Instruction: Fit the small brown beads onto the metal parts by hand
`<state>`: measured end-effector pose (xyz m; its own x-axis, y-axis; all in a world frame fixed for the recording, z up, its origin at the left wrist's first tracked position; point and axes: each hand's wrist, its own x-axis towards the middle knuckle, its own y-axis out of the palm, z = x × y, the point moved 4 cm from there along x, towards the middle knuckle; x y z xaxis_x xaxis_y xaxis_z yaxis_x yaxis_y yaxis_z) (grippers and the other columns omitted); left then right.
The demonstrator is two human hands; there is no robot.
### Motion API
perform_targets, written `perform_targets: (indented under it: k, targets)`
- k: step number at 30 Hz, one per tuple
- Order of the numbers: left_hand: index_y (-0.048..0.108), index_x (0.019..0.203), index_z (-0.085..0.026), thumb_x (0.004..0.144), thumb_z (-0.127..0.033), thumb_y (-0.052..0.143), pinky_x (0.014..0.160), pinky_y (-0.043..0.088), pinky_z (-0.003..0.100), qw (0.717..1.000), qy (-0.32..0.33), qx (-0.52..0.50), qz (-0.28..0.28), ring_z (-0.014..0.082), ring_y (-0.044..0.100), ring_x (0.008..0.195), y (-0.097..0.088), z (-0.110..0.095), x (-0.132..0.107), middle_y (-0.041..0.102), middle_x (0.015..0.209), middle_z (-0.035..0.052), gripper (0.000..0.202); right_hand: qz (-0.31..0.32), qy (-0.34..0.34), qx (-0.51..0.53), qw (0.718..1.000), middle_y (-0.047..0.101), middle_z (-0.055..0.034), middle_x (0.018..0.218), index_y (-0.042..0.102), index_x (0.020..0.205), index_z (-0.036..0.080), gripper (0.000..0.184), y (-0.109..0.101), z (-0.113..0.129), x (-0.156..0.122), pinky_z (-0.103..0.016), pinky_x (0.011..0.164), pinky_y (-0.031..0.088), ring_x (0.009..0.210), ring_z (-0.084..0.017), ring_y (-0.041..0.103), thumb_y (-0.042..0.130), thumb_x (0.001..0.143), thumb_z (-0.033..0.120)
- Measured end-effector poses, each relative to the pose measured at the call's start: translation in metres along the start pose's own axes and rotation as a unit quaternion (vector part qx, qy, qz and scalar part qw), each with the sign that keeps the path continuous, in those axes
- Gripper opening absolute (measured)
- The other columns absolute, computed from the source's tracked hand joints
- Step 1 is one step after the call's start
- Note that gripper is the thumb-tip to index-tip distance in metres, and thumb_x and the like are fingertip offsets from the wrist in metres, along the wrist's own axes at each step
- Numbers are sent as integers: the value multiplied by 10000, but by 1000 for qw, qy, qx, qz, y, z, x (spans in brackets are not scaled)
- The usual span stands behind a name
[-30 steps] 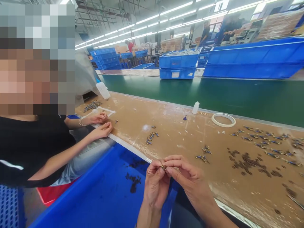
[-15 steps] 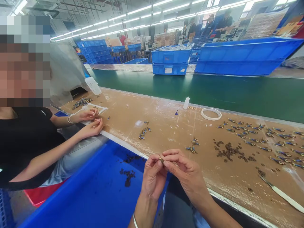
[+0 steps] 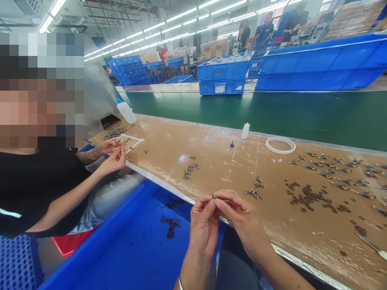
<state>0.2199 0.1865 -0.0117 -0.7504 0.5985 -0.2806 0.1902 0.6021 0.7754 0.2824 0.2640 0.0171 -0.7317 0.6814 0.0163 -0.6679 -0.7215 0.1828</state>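
Note:
My left hand [image 3: 205,219] and my right hand [image 3: 237,211] meet fingertip to fingertip over the near edge of the brown-topped workbench [image 3: 217,169]. Both pinch one small dark brass-coloured part [image 3: 214,196]; the fingers cover most of it, so its exact kind is unclear. Just beyond my right hand lies a small cluster of blue-and-gold figurine-like pieces [image 3: 254,193]. To the right is a scatter of small dark round discs [image 3: 308,197], with rows of more blue-and-gold pieces [image 3: 338,169] behind it.
A co-worker's hands [image 3: 113,155] handle something small at left. A white dropper bottle [image 3: 245,131], a tape roll [image 3: 280,145] and a white-handled knife [image 3: 373,246] lie on the bench. Below its edge is a blue bin [image 3: 121,249]. Beyond runs a green conveyor belt [image 3: 181,104] with blue crates [image 3: 222,76].
The view has swung slightly left, so bench items sit further right. My hands stay pinched together, and the small part now shows at the top of my fingertips.

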Motion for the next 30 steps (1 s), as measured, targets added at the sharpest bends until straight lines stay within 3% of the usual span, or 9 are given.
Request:
perform_targets:
  k: [2, 4, 7, 8, 12, 17, 20, 23, 30]
  targets:
    - [730, 757, -182, 642, -231, 852, 752, 519, 256, 995, 35, 89, -10, 131, 662, 733, -2, -9, 7, 721, 770, 11, 174, -23, 4, -14, 1000, 702, -49, 916, 749, 862, 220, 301, 2, -7, 11, -312, 767, 522, 860, -197, 655, 729, 749, 498]
    - [738, 813, -179, 711, -287, 794, 730, 513, 264, 958, 112, 261, -46, 140, 653, 717, -9, -30, 20, 722, 772, 18, 158, -39, 8, -35, 999, 721, -60, 894, 739, 896, 200, 358, 4, -15, 29, -319, 739, 524, 819, -199, 661, 682, 773, 531]
    - [738, 879, -171, 833, -311, 643, 738, 502, 284, 778, 237, 566, -133, 169, 655, 766, -18, -71, 48, 731, 828, 39, 175, -35, -2, -80, 996, 732, -61, 847, 733, 902, 183, 338, 10, -25, 68, -325, 737, 511, 786, -199, 661, 633, 802, 490]
    - [740, 890, -168, 846, -297, 616, 750, 496, 302, 735, 249, 614, -145, 185, 653, 786, -19, -83, 59, 730, 843, 51, 184, -30, -9, -101, 994, 733, -57, 830, 734, 881, 184, 305, 12, -27, 82, -327, 741, 505, 777, -200, 661, 629, 799, 459]
    - [754, 867, -201, 825, -253, 624, 850, 447, 378, 638, 260, 712, -134, 242, 612, 893, -11, -107, 101, 716, 871, 69, 146, -32, -36, -198, 979, 740, -46, 852, 729, 903, 209, 227, 15, -36, 122, -343, 760, 480, 773, -204, 663, 569, 821, 348]
    - [759, 798, -238, 757, -235, 694, 916, 389, 450, 548, 250, 794, -81, 310, 555, 991, 13, -101, 122, 707, 906, 88, 77, -35, -72, -298, 951, 727, -55, 881, 721, 894, 229, 189, 13, -36, 128, -376, 806, 426, 854, -232, 625, 543, 842, 264]
    - [747, 766, -217, 770, -229, 667, 890, 389, 478, 525, 240, 814, -68, 331, 554, 967, 16, -95, 125, 696, 890, 112, 81, -37, -91, -333, 938, 706, -71, 888, 718, 828, 225, 156, 12, -33, 126, -402, 848, 382, 927, -259, 578, 562, 828, 216]
    - [724, 755, -207, 776, -185, 643, 876, 405, 457, 531, 236, 812, -59, 304, 570, 944, 12, -94, 131, 696, 888, 100, 86, -43, -97, -340, 934, 684, -84, 911, 715, 846, 219, 151, 11, -32, 126, -406, 842, 369, 944, -268, 555, 565, 829, 208]
    - [690, 878, -200, 798, -165, 613, 803, 484, 330, 627, 252, 735, -49, 186, 644, 838, 10, -96, 132, 706, 863, 39, 116, -64, -114, -244, 961, 654, -83, 1022, 713, 937, 225, 191, 7, -25, 126, -435, 931, 364, 1023, -264, 540, 550, 849, 272]
